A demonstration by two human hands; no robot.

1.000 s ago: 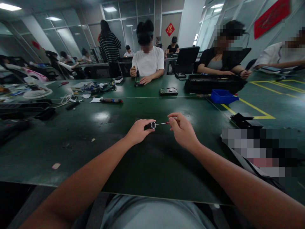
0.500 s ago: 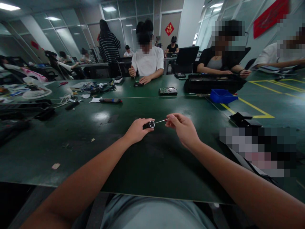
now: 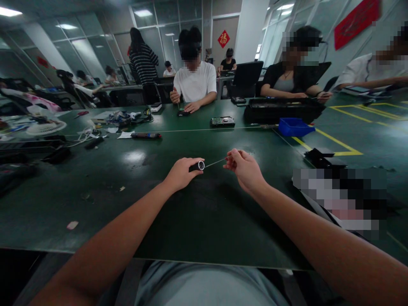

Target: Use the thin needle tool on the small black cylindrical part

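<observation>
Head view: the left hand (image 3: 180, 173) is closed around a black cylinder (image 3: 194, 168), thumb and fingers on opposite sides. The cylinder's long axis runs roughly sideways, its ringed end facing the right hand (image 3: 245, 166) and partly the camera. The right hand's fingers are pinched on a screwdriver (image 3: 215, 163); its thin shaft slants down from those fingers toward the ringed end. Whether the tip touches or enters the cylinder cannot be determined.

The cylinder has a dark body and a bright, silvery rim around a dark interior. The screwdriver shows a pale metal shaft and a red part at the fingertips; the remaining handle is largely hidden.

Both hands are above a dark green table (image 3: 191, 229) with glossy reflections. Beyond the left hand lies a pen-shaped tool (image 3: 145, 136); beyond the right, a blue tray (image 3: 295, 127). Farther ahead of both hands sits a co-worker in a white shirt (image 3: 198, 85).
</observation>
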